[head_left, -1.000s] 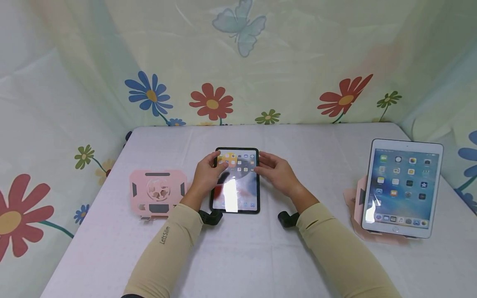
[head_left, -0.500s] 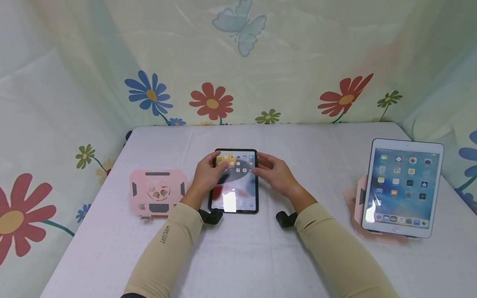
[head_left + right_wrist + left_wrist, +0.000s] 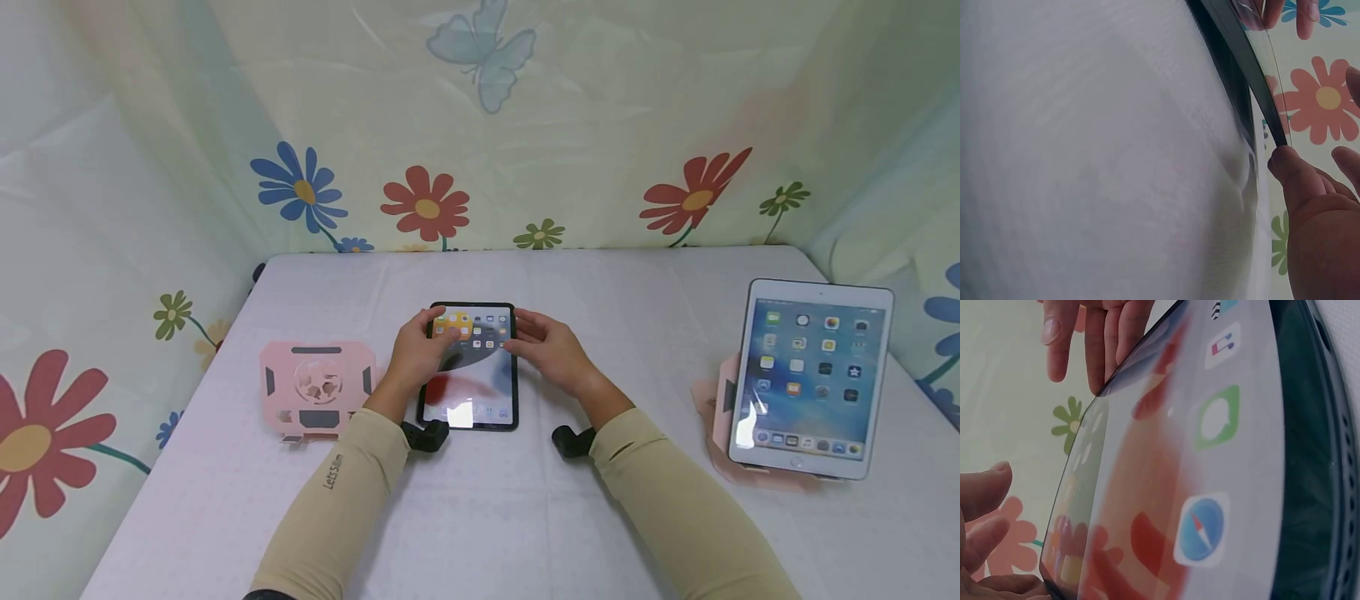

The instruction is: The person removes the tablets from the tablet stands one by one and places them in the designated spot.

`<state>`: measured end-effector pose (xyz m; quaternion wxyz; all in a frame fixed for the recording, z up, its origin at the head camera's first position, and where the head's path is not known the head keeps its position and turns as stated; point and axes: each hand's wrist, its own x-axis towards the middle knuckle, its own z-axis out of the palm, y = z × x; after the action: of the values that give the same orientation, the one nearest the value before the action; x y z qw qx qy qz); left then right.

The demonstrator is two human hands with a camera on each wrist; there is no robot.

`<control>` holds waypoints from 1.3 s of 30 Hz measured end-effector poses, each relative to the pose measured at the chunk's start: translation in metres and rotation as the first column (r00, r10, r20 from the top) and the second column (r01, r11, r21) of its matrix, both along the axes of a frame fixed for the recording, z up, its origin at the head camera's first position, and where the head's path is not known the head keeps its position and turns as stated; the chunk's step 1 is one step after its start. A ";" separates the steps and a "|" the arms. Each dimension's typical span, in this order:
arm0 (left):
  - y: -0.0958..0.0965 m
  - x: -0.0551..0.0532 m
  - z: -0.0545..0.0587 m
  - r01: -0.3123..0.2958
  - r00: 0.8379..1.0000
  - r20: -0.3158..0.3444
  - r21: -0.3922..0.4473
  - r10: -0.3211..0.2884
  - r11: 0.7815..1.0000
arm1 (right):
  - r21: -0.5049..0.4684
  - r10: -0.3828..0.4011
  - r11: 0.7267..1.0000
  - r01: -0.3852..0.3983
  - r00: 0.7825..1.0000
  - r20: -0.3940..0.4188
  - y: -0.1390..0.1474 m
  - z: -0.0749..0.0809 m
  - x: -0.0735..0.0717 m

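A black-edged tablet (image 3: 476, 387) with its screen lit lies between both hands in the head view. My left hand (image 3: 420, 346) holds its upper left side, the thumb over the screen. On the opposite side, my right hand (image 3: 551, 346) has its thumb at the tablet's right edge and its other fingers beside that edge. In the left wrist view the tablet screen (image 3: 1147, 456) fills the middle, with left fingers (image 3: 997, 519) at the lower left. The right wrist view shows the right thumb (image 3: 1304, 181) against the tablet's dark edge (image 3: 1247, 69).
A pink stand (image 3: 277, 358) with grey pads stands left of the hands. At the right, a white tablet (image 3: 810, 375) leans on another pink stand (image 3: 701, 396). White cloth covers the table (image 3: 495, 525), and a flowered curtain (image 3: 585, 150) hangs behind.
The black-edged tablet has shifted slightly left and towards the person. The right hand has moved a little left with it; the left hand has barely moved.
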<state>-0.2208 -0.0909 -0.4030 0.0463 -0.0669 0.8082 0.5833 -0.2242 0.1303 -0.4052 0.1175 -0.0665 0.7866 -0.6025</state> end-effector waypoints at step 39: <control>0.003 0.000 -0.006 -0.060 0.997 0.054 -0.012 0.061 0.998 | 0.048 -0.004 0.999 0.004 1.000 0.012 -0.004 -0.006 0.000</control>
<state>-0.2207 -0.0882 -0.4094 0.0502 -0.1072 0.8074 0.5780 -0.2240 0.1259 -0.4114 0.1228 -0.0583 0.8003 -0.5839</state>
